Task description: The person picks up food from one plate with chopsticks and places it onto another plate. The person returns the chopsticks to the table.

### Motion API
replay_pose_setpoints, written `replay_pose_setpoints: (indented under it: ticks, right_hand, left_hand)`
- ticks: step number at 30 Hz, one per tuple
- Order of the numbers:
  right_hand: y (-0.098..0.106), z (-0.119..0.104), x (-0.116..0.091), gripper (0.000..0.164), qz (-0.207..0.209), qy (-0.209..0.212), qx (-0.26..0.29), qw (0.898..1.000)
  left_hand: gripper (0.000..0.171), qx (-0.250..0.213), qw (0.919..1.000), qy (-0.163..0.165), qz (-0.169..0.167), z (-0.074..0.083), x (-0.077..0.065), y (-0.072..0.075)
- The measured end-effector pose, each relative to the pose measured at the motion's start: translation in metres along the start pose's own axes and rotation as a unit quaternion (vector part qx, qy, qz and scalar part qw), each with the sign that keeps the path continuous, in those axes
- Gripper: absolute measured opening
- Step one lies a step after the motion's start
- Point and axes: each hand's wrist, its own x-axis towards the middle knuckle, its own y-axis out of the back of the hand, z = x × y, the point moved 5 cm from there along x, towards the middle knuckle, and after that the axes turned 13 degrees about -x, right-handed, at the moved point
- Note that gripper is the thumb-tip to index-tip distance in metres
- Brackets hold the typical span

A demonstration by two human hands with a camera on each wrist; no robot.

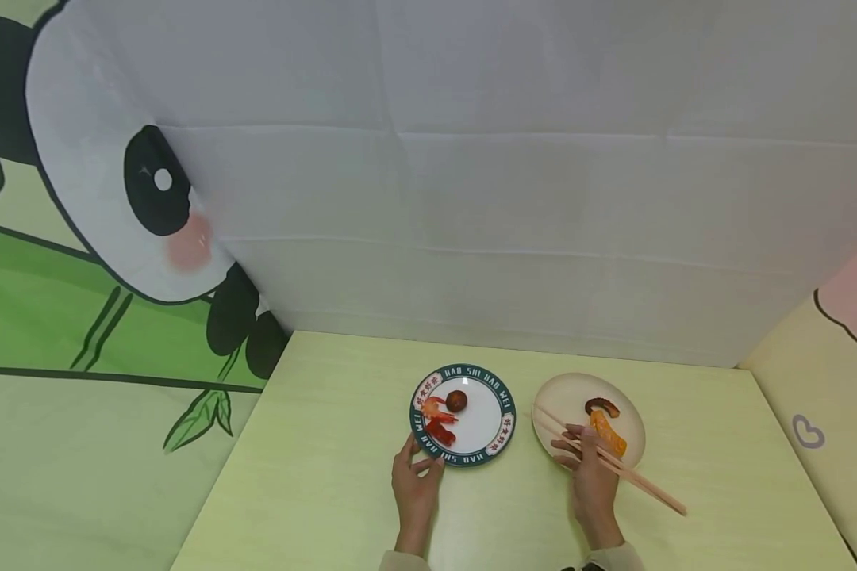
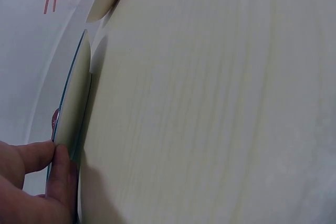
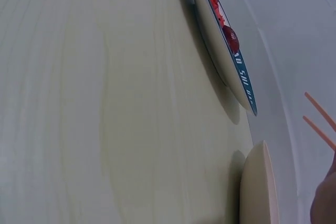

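My left hand [image 1: 417, 484] pinches the near left rim of a white plate [image 1: 484, 404] with a dark teal lettered border. In the left wrist view the thumb sits on top of that rim and fingers lie under it. On the plate are a brown ball [image 1: 456, 400], an orange-red shrimp-like piece [image 1: 436, 410] and a red piece [image 1: 440, 433]. My right hand [image 1: 593, 480] holds a pair of wooden chopsticks [image 1: 653, 489] over a beige plate [image 1: 560, 388]. Their tips, slightly apart, point left with nothing between them. On this plate lie a dark curved piece [image 1: 603, 406] and an orange piece [image 1: 607, 433].
Both plates stand side by side on a pale yellow-green table [image 1: 314, 476]. A whitish cloth wall [image 1: 507, 198] rises behind its back edge. A panda print [image 1: 136, 174] covers the left side, and a pale printed panel [image 1: 821, 396] borders the right.
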Motion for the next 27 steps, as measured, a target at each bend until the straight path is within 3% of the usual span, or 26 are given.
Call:
replay_pose_setpoints:
  ticks: [7, 27]
  right_hand:
    - [-0.012, 0.002, -0.001, 0.045, -0.019, 0.011, -0.040, 0.999]
    - [-0.041, 0.003, -0.007, 0.041, -0.086, 0.068, -0.126, 0.986]
  left_hand:
    - [0.069, -0.009, 0.9999, 0.006, -0.004, -0.001, 0.000, 0.000]
    - [0.070, -0.004, 1.0000, 0.004, -0.001, 0.000, -0.002, 0.001]
